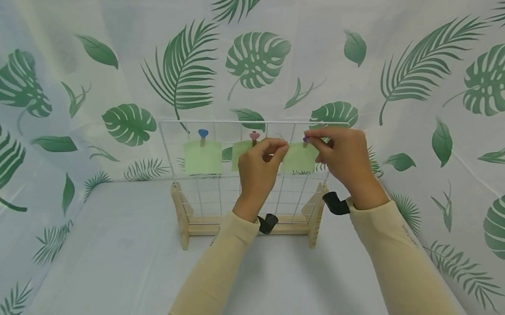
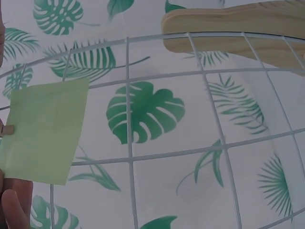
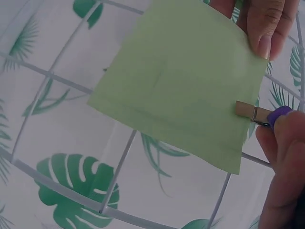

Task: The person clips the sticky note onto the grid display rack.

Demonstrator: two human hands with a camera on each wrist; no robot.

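A pale green paper note [image 1: 298, 160] lies against a white wire grid [image 1: 254, 121] toward its right side. My left hand [image 1: 260, 171] pinches the note by its upper left corner; in the right wrist view the thumb [image 3: 263, 40] is at the paper's edge. My right hand [image 1: 348, 156] pinches a small wooden clothespin [image 3: 247, 110] by its purple end [image 3: 278, 115], and the clothespin's wooden tip overlaps the note's upper edge. Left of this, a second green note [image 1: 239, 157] hangs under a pink-topped clothespin [image 1: 254, 136], partly hidden by my left hand.
A third green note [image 1: 203, 160] hangs at the grid's left under a blue-topped clothespin [image 1: 203, 135]. The grid stands on a wooden base [image 1: 204, 229] with upright end pieces [image 1: 317, 212]. Leaf-printed white cloth [image 1: 303, 27] hangs behind the white table surface [image 1: 121, 276].
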